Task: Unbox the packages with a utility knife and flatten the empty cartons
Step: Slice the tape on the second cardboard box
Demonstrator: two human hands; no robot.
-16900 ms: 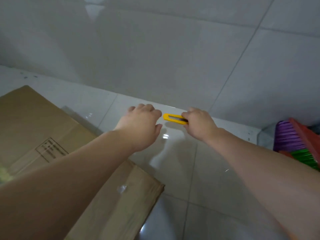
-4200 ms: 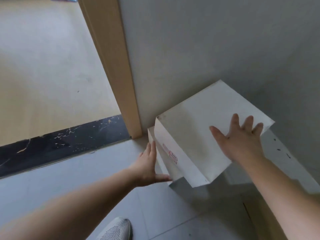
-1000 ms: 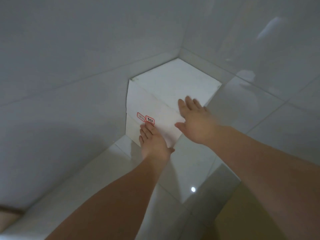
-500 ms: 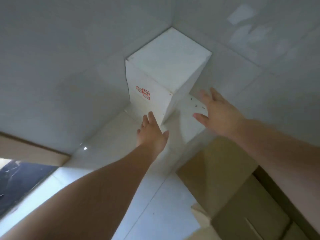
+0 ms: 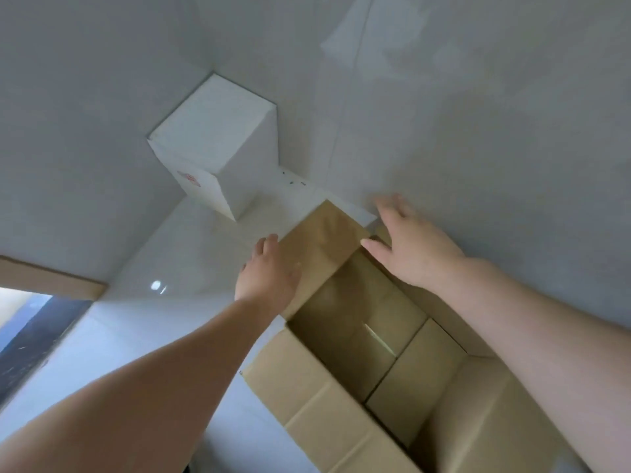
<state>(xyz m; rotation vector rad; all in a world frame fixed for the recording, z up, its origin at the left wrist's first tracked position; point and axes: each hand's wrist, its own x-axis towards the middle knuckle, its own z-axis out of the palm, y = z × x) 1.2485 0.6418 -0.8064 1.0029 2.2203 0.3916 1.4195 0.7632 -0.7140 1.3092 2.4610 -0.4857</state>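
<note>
In the head view, an open brown corrugated cardboard carton [image 5: 368,339] is seen on the glossy white tiled floor [image 5: 164,268], occupying the near right of the scene. Its top flaps are folded outward, and its inside bottom is shown with two bottom flaps meeting along a seam. The far flap of the carton is spread toward the far wall.

The left hand [image 5: 269,274] is extended over the far left edge of the carton, just beside that far flap. Its fingers are held straight and close together, pointing away; nothing is gripped. Whether the palm is pressed on the cardboard or only held above it cannot be told.

The right hand [image 5: 409,247] is stretched over the far right corner of the carton, near the grey wall [image 5: 478,114]. Its fingers are spread moderately wide and fairly straight, with the thumb angled out to the left; the fingertips are blurred. Nothing is held in it, and contact with the carton's rim cannot be confirmed.

A closed white rectangular cardboard box [image 5: 218,148] is set upright in the far left corner, where two walls meet, well apart from both hands. A small red-printed label [image 5: 189,177] is visible on its near left face.

A wooden door frame [image 5: 51,278] is visible at the left edge.
</note>
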